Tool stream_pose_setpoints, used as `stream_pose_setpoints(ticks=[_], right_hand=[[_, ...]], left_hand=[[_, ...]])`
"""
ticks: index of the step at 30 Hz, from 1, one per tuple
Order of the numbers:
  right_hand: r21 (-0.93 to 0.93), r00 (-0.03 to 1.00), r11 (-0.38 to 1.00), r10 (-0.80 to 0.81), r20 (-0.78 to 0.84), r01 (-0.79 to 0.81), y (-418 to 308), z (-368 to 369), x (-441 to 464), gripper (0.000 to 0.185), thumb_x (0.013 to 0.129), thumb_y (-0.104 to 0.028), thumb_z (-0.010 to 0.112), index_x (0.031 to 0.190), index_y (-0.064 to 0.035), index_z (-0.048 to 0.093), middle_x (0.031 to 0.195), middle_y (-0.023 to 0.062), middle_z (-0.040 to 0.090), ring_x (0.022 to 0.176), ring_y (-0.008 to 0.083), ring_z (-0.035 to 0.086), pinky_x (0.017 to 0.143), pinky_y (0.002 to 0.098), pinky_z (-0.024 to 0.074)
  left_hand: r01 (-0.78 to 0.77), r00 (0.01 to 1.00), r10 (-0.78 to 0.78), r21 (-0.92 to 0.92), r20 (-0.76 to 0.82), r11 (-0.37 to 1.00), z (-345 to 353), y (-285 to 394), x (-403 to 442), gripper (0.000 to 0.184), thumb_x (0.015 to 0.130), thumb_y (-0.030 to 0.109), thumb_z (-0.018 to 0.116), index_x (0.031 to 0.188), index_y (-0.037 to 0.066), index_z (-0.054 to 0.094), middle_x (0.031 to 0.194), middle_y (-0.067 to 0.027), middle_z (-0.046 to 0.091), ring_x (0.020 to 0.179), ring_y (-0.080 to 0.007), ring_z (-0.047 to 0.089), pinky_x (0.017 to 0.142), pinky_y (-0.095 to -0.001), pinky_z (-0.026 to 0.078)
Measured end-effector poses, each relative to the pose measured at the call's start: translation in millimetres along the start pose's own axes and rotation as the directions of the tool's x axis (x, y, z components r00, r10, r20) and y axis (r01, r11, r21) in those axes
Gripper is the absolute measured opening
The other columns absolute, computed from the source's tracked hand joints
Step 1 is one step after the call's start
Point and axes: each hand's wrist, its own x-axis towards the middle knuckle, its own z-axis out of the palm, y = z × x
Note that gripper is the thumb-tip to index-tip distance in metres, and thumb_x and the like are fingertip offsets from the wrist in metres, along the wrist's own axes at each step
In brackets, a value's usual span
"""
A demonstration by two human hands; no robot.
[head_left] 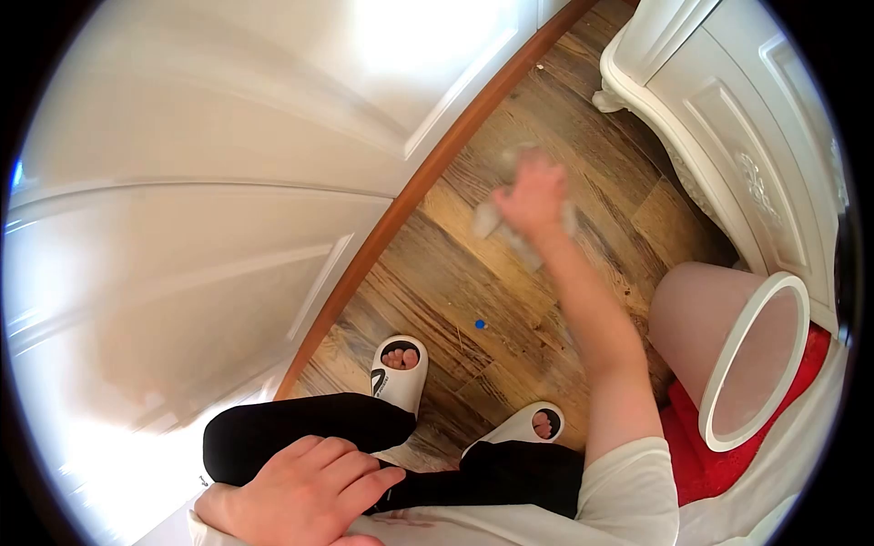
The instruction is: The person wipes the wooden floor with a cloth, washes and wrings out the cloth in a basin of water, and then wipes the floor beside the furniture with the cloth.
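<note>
My right hand (535, 193) reaches down to the wood-look floor, smeared by motion. Under and around its fingers shows a pale, crumpled cloth (487, 220), also blurred; whether it is fabric or paper I cannot make out. My left hand (314, 487) lies over my black-trousered leg (309, 437), its fingers resting loosely and the thumb apart, with nothing in it. Between my right forearm and my feet, a small blue round object (480, 324) sits on the floor (437, 282).
White slippers (405, 378) are on my feet. To the right, a whitish bin (692, 309) lies tilted against red fabric (683, 446). A white carved cabinet (728, 136) stands at the upper right. White panelled doors (246, 136) with a brown base strip (401, 196) border the left.
</note>
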Motion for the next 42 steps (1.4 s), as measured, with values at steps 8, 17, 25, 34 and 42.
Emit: stream_pose_setpoints(ticks=[8, 17, 25, 34, 42], right_hand=[[-0.109, 0.746, 0.738, -0.658, 0.107, 0.666, -77, 28, -106, 0.082, 0.075, -0.045, 0.067, 0.141, -0.0023, 0.043, 0.135, 0.0145, 0.046, 0.113, 0.034, 0.046, 0.089, 0.0483, 0.0404], [0.146, 0.969, 0.989, 0.056, -0.24, -0.021, 39, -8, 30, 0.03, 0.093, -0.016, 0.048, 0.119, -0.0038, 0.06, 0.125, 0.0161, 0.057, 0.106, 0.0352, 0.055, 0.088, 0.0491, 0.0469], [-0.055, 0.992, 0.992, -0.108, 0.068, 0.112, -59, 5, 28, 0.089, 0.075, -0.044, 0.068, 0.149, -0.0069, 0.034, 0.15, 0.0109, 0.035, 0.114, 0.0372, 0.044, 0.089, 0.0499, 0.0451], [0.216, 0.761, 0.812, -0.584, 0.283, 0.542, -115, 51, -108, 0.061, 0.078, -0.027, 0.063, 0.134, -0.0089, 0.052, 0.141, 0.0092, 0.048, 0.118, 0.0342, 0.046, 0.099, 0.0471, 0.0392], [0.154, 0.961, 0.987, -0.009, -0.275, 0.053, -5, 3, -1, 0.052, 0.084, -0.021, 0.061, 0.133, -0.0071, 0.052, 0.124, 0.0138, 0.06, 0.107, 0.0346, 0.051, 0.094, 0.0453, 0.0397]], left_hand=[[-0.047, 0.999, 0.048, 0.037, -0.019, 0.998, -4, 0, 5, 0.066, 0.091, 0.057, 0.043, 0.121, -0.001, 0.056, 0.104, -0.0193, 0.056, 0.096, -0.0375, 0.054, 0.084, -0.0445, 0.042], [-0.059, 0.998, 0.059, 0.014, -0.018, 0.998, -5, -5, 0, 0.065, 0.09, 0.057, 0.044, 0.121, 0.0, 0.056, 0.103, -0.018, 0.056, 0.095, -0.0365, 0.054, 0.083, -0.0446, 0.043], [-0.025, 0.999, 0.027, 0.044, -0.036, 0.999, -15, -7, 10, 0.061, 0.085, 0.051, 0.055, 0.119, 0.0, 0.057, 0.104, -0.0166, 0.056, 0.098, -0.0355, 0.053, 0.084, -0.0439, 0.042], [-0.187, 0.979, 0.197, 0.141, -0.054, 0.972, -10, 6, 28, 0.047, 0.079, 0.048, 0.064, 0.097, 0.005, 0.06, 0.091, -0.01, 0.052, 0.089, -0.0275, 0.05, 0.077, -0.0379, 0.04], [-0.283, 0.947, 0.297, 0.122, -0.12, 0.951, -10, -2, 18, 0.045, 0.078, 0.05, 0.064, 0.088, 0.006, 0.059, 0.086, -0.0086, 0.051, 0.084, -0.025, 0.048, 0.072, -0.0358, 0.038]])
